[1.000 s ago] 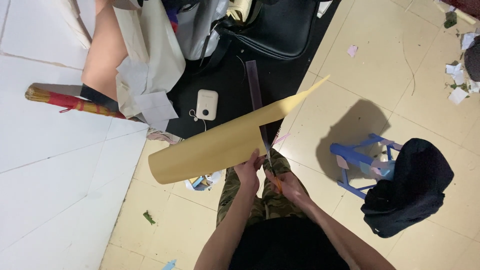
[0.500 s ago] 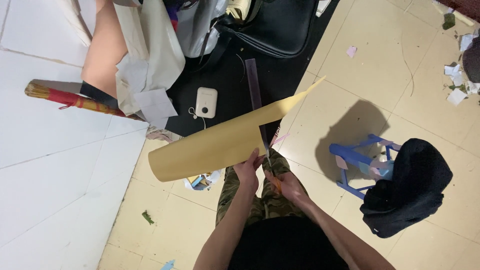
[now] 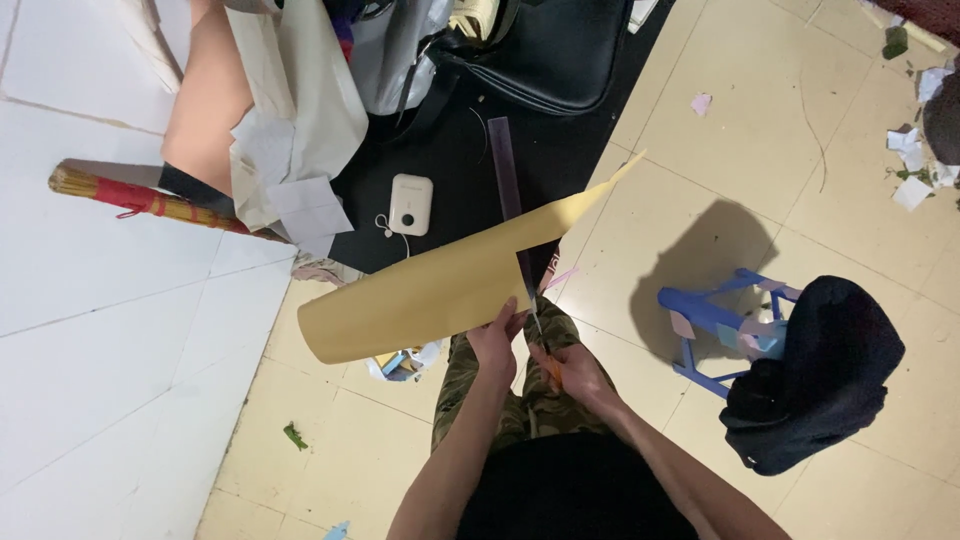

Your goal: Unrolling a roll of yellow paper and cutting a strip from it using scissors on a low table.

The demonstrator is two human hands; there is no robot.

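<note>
Looking down from the head camera, the left hand [image 3: 497, 342] is pinching the near edge of a big tan paper sheet [image 3: 440, 292], fingers closed on it. The sheet is held up in the air above the person's lap, curling over at its left end and running up to a thin pointed tip at the upper right. The right hand [image 3: 570, 372] is wrapped around a pair of scissors [image 3: 540, 345] with orange handles — the blades poke up into the sheet's lower edge, just beside the left thumb, so both hands are almost touching. A cut line runs up through the sheet above the blades.

The person sits over a yellowish tile floor [image 3: 700, 180], camouflage trousers [image 3: 520, 410] showing under the arms. Behind the sheet there's a dark mat [image 3: 450, 160] with a small white device [image 3: 410, 204] and a long dark ruler [image 3: 503, 160] on it; the ruler's lower end is hidden by the paper. Off to the right stands a blue stool [image 3: 705, 325] with a black cloth bundle [image 3: 815, 385] just beside it — touching, as far as I can tell. Upper left there's a broom [image 3: 140, 198] with red binding near crumpled grey paper [image 3: 290, 150], and paper scraps [image 3: 915, 150] are scattered at the far right edge.
</note>
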